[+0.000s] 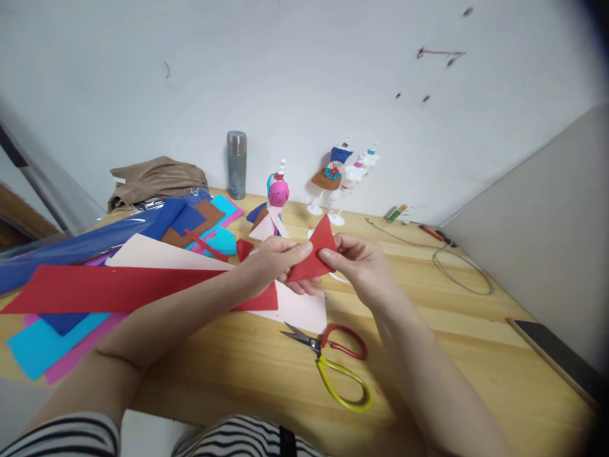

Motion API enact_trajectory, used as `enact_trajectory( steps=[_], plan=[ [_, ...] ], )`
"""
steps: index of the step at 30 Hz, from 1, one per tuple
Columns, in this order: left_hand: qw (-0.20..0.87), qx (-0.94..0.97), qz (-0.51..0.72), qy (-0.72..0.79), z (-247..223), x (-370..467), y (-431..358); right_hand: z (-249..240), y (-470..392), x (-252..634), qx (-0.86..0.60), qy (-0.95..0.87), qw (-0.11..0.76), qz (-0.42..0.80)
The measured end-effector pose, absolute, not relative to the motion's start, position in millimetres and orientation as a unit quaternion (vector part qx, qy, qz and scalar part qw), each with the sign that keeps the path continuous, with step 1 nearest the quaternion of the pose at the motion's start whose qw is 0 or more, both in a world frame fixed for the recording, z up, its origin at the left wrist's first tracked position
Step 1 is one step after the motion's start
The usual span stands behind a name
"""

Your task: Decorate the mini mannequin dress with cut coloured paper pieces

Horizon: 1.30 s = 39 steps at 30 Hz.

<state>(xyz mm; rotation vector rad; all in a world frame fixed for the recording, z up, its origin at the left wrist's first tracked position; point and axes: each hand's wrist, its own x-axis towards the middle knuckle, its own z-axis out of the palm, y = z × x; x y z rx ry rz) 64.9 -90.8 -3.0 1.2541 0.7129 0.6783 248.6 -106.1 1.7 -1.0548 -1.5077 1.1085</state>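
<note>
Between my two hands is a small piece of red paper (318, 257) with a pointed top, held above the table. My left hand (278, 260) pinches its left side, thumb on the front face. My right hand (359, 260) grips the right edge, thumb also on the front. Below the hands lies a pair of scissors (313, 344), blades apart, with one red and one yellow handle. Under my left forearm stretches a long red sheet (118, 289), over a pale pink sheet (299, 306).
Coloured sheets (61, 346) pile up at the left, beside a brown cloth (159, 181). A thermos (236, 165) and small decorated dress-form stands (333, 168) stand near the wall. A cable (457, 266) and a phone-like dark slab (556, 355) lie at the right.
</note>
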Motion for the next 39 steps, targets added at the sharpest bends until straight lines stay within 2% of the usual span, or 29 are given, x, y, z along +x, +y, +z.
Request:
enact_trajectory(
  steps=[26, 33, 39],
  plan=[
    [0.764, 0.501, 0.291, 0.283, -6.4, 67.1, -91.6, 3.8, -104.9, 255.2, -0.428, -0.647, 0.477, 0.413],
    [0.715, 0.554, 0.310, 0.291, -1.8, 66.6, -95.0, 3.4, -102.9, 264.4, -0.424, -0.627, 0.483, 0.440],
    [0.685, 0.611, 0.257, 0.303, 3.1, 58.9, -92.6, 15.3, -104.6, 274.9, -0.383, -0.601, 0.519, 0.473]
  ],
)
